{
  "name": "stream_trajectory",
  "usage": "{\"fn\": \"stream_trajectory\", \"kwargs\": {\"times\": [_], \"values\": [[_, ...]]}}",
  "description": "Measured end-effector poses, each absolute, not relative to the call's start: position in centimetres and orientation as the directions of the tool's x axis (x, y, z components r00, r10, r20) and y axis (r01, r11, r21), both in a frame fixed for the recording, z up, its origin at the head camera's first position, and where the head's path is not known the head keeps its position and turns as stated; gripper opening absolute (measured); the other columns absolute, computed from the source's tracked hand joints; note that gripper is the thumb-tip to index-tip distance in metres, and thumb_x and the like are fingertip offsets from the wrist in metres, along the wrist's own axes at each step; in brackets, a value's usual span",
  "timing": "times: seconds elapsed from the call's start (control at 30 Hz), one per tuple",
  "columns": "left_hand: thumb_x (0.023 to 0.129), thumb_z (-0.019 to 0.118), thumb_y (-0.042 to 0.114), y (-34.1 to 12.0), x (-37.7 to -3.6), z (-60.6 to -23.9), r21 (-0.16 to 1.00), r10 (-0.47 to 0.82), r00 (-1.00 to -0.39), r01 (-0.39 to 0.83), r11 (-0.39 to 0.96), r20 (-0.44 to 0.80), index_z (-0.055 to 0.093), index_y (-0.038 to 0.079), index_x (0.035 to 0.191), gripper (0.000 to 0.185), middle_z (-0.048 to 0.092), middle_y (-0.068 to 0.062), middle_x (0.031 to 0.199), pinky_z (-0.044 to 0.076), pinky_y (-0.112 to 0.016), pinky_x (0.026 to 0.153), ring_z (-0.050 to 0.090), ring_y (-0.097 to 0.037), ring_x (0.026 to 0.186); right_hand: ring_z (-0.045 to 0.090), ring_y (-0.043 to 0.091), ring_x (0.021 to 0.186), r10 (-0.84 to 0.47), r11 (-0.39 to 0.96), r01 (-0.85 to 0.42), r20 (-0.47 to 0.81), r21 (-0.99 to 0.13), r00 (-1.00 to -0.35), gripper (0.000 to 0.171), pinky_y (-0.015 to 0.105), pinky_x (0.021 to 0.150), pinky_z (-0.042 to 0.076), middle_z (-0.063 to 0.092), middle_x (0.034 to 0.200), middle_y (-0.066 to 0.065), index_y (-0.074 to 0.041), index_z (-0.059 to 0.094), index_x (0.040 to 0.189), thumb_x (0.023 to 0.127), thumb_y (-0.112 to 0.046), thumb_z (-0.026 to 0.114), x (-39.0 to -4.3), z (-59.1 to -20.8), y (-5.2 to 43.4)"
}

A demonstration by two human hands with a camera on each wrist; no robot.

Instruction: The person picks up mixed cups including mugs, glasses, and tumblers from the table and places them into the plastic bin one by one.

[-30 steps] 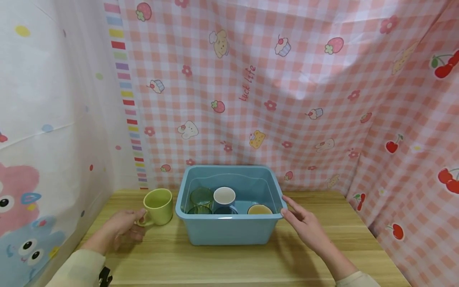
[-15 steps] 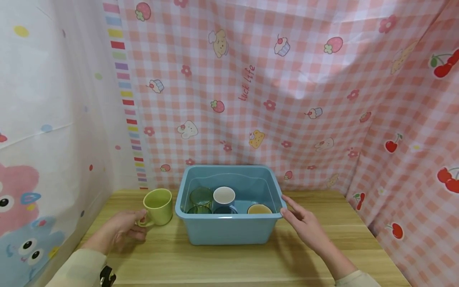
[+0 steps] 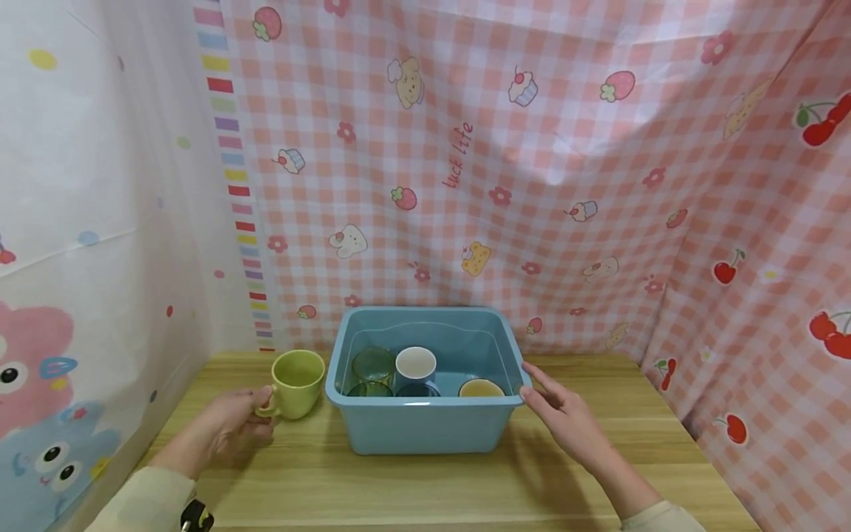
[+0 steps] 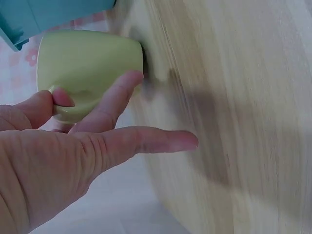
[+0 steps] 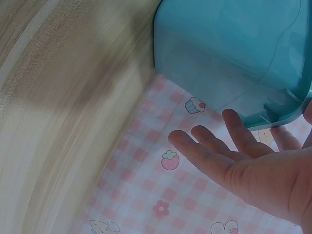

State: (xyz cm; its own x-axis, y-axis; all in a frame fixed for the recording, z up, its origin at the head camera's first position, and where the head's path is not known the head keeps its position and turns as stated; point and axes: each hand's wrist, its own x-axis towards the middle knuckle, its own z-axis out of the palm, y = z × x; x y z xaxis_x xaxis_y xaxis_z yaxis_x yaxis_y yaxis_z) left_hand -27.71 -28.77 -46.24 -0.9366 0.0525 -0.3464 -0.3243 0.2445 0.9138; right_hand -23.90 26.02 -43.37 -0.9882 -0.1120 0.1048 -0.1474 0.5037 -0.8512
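Observation:
A yellow-green mug (image 3: 301, 391) stands upright on the wooden table, left of a blue plastic tub (image 3: 425, 430). My left hand (image 3: 234, 420) pinches its handle between thumb and forefinger. Seen from the left wrist, the forefinger goes through the handle of the mug (image 4: 87, 58) while the other fingers of the hand (image 4: 58, 156) stretch out below. At the tub's right rim, my right hand (image 3: 565, 421) rests thumb and fingertips. The right wrist view has this hand (image 5: 265, 175) with fingers spread, mostly straight, beside the tub wall (image 5: 209, 63).
Inside the tub are two green glasses, one behind (image 3: 374, 362) the other, a white cup (image 3: 416, 362), a dark blue cup (image 3: 418, 391) and a yellow-lined cup (image 3: 482, 388). A pink checked curtain (image 3: 425, 222) hangs behind the table (image 3: 425, 488); a white one (image 3: 120, 222) borders the left.
The mug has shifted slightly right toward the tub, with my left hand following on its handle. My right hand and the tub have stayed put.

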Motion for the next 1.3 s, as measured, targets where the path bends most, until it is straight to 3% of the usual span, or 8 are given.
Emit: {"fn": "stream_trajectory", "kwargs": {"times": [0.17, 0.3, 0.4, 0.5, 0.63, 0.7, 0.77, 1.3], "values": [[0.116, 0.042, 0.038, -29.0, -27.4, -45.6, 0.910, 0.022, -0.951, -0.287, 0.299, -0.307, 0.060, -0.003, 0.116, 0.045, 0.062, -0.035, 0.130, 0.024, -0.087, 0.112, 0.074, -0.032, 0.106, 0.068, 0.036, 0.133, -0.112, 0.504, -0.155, 0.114, -0.849, -0.987, 0.060, 0.061, 0.114, 0.051, 0.068, 0.145, 0.021, -0.026, 0.045, 0.164, 0.110, -0.046, 0.059, -24.0, -43.5, 26.1], [0.115, 0.044, 0.044, -28.9, -27.1, -44.5, 0.903, -0.011, -0.962, -0.260, 0.341, -0.273, 0.054, -0.010, 0.138, 0.060, 0.050, -0.040, 0.148, 0.013, -0.091, 0.111, 0.067, -0.048, 0.125, 0.067, 0.036, 0.134, -0.122, 0.499, -0.167, 0.122, -0.851, -0.985, 0.059, 0.061, 0.114, 0.050, 0.068, 0.145, 0.021, -0.026, 0.045, 0.164, 0.110, -0.045, 0.058, -24.1, -43.7, 26.2], [0.114, 0.043, 0.049, -28.7, -26.9, -43.6, 0.882, -0.039, -0.974, -0.217, 0.418, -0.221, 0.052, -0.011, 0.144, 0.068, 0.045, -0.039, 0.155, 0.020, -0.086, 0.115, 0.062, -0.051, 0.133, 0.066, 0.036, 0.135, -0.125, 0.493, -0.169, 0.123, -0.853, -0.985, 0.059, 0.061, 0.115, 0.050, 0.068, 0.145, 0.020, -0.025, 0.044, 0.165, 0.111, -0.044, 0.058, -24.1, -43.8, 26.2], [0.114, 0.042, 0.052, -28.3, -26.6, -42.8, 0.857, -0.073, -0.984, -0.176, 0.485, -0.160, 0.060, -0.008, 0.131, 0.064, 0.043, -0.037, 0.161, 0.032, -0.082, 0.114, 0.061, -0.052, 0.135, 0.066, 0.036, 0.135, -0.122, 0.494, -0.166, 0.121, -0.854, -0.985, 0.059, 0.062, 0.115, 0.050, 0.068, 0.145, 0.020, -0.026, 0.044, 0.165, 0.110, -0.045, 0.058, -24.1, -43.8, 26.2], [0.112, 0.048, 0.051, -27.7, -26.2, -42.0, 0.817, -0.135, -0.990, -0.119, 0.564, -0.051, 0.063, 0.004, 0.101, 0.052, 0.069, -0.028, 0.115, 0.059, -0.050, 0.082, 0.070, -0.036, 0.090, 0.066, 0.036, 0.135, -0.120, 0.495, -0.162, 0.118, -0.853, -0.986, 0.060, 0.062, 0.115, 0.050, 0.068, 0.145, 0.019, -0.026, 0.044, 0.165, 0.110, -0.047, 0.058, -24.1, -43.8, 26.3], [0.111, 0.051, 0.053, -27.4, -26.1, -41.7, 0.780, -0.166, -0.986, -0.084, 0.620, 0.025, 0.060, 0.008, 0.090, 0.050, 0.061, -0.011, 0.085, 0.046, -0.035, 0.061, 0.054, -0.022, 0.071, 0.066, 0.036, 0.134, -0.118, 0.499, -0.160, 0.116, -0.852, -0.986, 0.060, 0.062, 0.115, 0.050, 0.068, 0.145, 0.019, -0.027, 0.044, 0.165, 0.110, -0.047, 0.058, -24.1, -43.8, 26.3], [0.109, 0.054, 0.055, -27.1, -26.0, -41.5, 0.743, -0.185, -0.978, -0.052, 0.668, 0.098, 0.058, 0.009, 0.086, 0.051, 0.050, -0.002, 0.073, 0.036, -0.030, 0.055, 0.043, -0.018, 0.065, 0.067, 0.035, 0.134, -0.115, 0.504, -0.158, 0.115, -0.849, -0.987, 0.060, 0.062, 0.115, 0.050, 0.069, 0.145, 0.018, -0.027, 0.044, 0.164, 0.110, -0.048, 0.058, -24.1, -43.8, 26.2], [0.103, 0.068, 0.051, -23.7, -26.3, -38.3, 0.612, -0.142, -0.877, 0.196, 0.766, 0.459, 0.073, 0.012, 0.088, 0.042, 0.069, -0.005, 0.073, 0.041, -0.027, 0.054, 0.053, -0.017, 0.066, 0.067, 0.035, 0.133, -0.115, 0.508, -0.158, 0.116, -0.847, -0.987, 0.060, 0.062, 0.114, 0.051, 0.069, 0.144, 0.017, -0.027, 0.045, 0.164, 0.110, -0.047, 0.058, -24.0, -43.6, 26.2]]}}
